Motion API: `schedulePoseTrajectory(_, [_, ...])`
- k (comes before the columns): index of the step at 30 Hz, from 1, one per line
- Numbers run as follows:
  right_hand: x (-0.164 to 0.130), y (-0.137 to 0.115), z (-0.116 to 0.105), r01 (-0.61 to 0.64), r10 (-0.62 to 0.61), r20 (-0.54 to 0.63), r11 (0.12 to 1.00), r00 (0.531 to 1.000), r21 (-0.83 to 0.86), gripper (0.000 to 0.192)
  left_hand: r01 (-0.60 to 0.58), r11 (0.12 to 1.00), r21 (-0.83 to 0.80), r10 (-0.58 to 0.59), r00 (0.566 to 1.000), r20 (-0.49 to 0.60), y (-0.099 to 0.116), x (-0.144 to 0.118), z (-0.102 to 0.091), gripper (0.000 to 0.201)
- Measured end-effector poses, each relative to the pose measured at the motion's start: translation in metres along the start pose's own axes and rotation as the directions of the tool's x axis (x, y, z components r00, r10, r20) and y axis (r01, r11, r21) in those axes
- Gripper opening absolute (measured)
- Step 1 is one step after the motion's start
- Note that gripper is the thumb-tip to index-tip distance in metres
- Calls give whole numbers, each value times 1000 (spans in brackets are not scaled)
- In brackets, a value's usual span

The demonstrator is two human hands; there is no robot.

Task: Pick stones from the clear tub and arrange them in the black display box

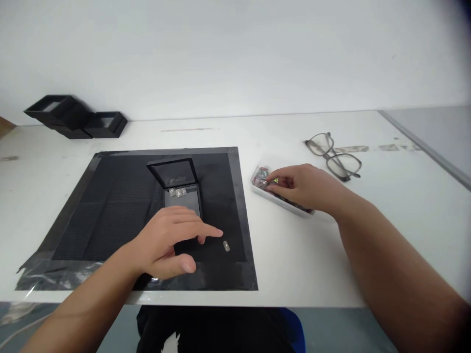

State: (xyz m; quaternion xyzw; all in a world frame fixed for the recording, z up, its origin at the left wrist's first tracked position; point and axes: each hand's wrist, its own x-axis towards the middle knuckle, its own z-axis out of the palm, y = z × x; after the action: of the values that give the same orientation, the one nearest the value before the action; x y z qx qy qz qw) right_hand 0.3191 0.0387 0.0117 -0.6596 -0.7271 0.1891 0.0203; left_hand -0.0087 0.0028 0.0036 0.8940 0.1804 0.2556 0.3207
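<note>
My left hand (pixel 171 240) hovers over the black mat with its fingers apart and nothing in them. Just past its index fingertip lies a small grey block (pixel 226 245) with a light mark. Partly behind this hand is a small black box (pixel 199 198), its clear-windowed lid (pixel 174 173) raised. Several small grey blocks (pixel 178 192) with pale symbols sit along the box's back edge. At the right, my right hand (pixel 301 184) reaches into a clear plastic tub (pixel 277 200) of small mixed pieces (pixel 262 174). Its fingers are pinched together; a green-dotted piece shows by them, but what they grip is unclear.
The black mat (pixel 110 206) is taped to the white table (pixel 290 264). Folded-open eyeglasses (pixel 344 165) lie beyond my right hand. Several black boxes (pixel 69 116) are stacked at the back left, against the white wall (pixel 235 59).
</note>
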Motion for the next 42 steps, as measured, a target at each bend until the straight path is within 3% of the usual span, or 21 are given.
schedulePoseTrajectory(9, [-10, 12, 0, 36, -33, -65, 998, 997, 42, 21, 47, 999, 17, -48, 999, 26, -2, -3, 0, 58])
schedulePoseTrajectory(13, [-21, 24, -11, 50, -56, 31, 987, 998, 151, 34, 59, 998, 22, -60, 997, 44, -2, -4, -1, 58])
schedulePoseTrajectory(15, [-23, 27, -13, 14, -18, 23, 985, 1000, 172, 40, 62, 998, 22, -63, 997, 48, -2, -3, -1, 57])
schedulePoseTrajectory(19, [-18, 23, -8, -16, 25, -71, 993, 997, 115, 38, 73, 997, 38, -75, 995, 58, -1, -2, -2, 56])
schedulePoseTrajectory(25, [-9, 10, 3, -51, 51, -11, 999, 999, 2, 36, 92, 992, 86, -99, 991, 86, 3, 1, -3, 43])
schedulePoseTrajectory(31, [-6, 0, 5, -24, 31, -123, 998, 992, 58, 30, 116, 981, 156, -131, 987, 88, 5, 2, -1, 29])
schedulePoseTrajectory(36, [-3, 1, 4, -31, 39, -101, 996, 994, 80, 19, 117, 976, 184, -135, 987, 89, 6, 1, -2, 27])
schedulePoseTrajectory(42, [-2, 3, 1, 60, -61, -46, 998, 997, -16, 24, 129, 972, 197, -144, 987, 68, 6, 2, -1, 25])
